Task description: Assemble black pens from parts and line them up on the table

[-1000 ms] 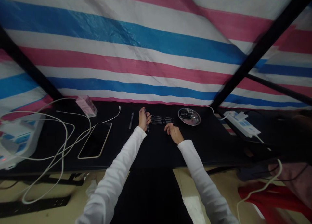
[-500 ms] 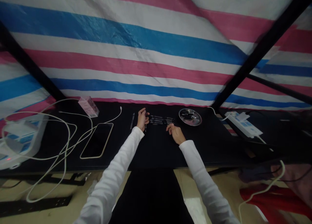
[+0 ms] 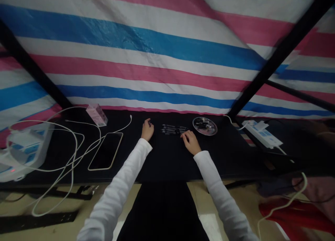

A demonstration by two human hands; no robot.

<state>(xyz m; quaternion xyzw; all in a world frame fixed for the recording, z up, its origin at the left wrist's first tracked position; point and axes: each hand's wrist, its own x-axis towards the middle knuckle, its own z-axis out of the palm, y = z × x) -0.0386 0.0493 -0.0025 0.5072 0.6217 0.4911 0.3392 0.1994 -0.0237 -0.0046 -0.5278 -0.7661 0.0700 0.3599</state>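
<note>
Several dark pens lie side by side in a row on the black table. Left of their ends, my left hand is closed with its fingers curled. Something small and dark shows between its thumb and fingers, too hidden to name. My right hand rests at the near right end of the row, its bent fingers touching or very near the pens. What its fingertips may pinch is hidden. Beyond it stands a round metal dish with several small dark and shiny pieces inside.
A phone lies on the left among white cables, near a pink box and a power strip. Another power strip lies on the right. Striped sheeting hangs behind the table.
My left hand has moved left, away from the pens' left ends, to where a separate dark pen lay; that pen no longer shows. My right hand has barely moved.
</note>
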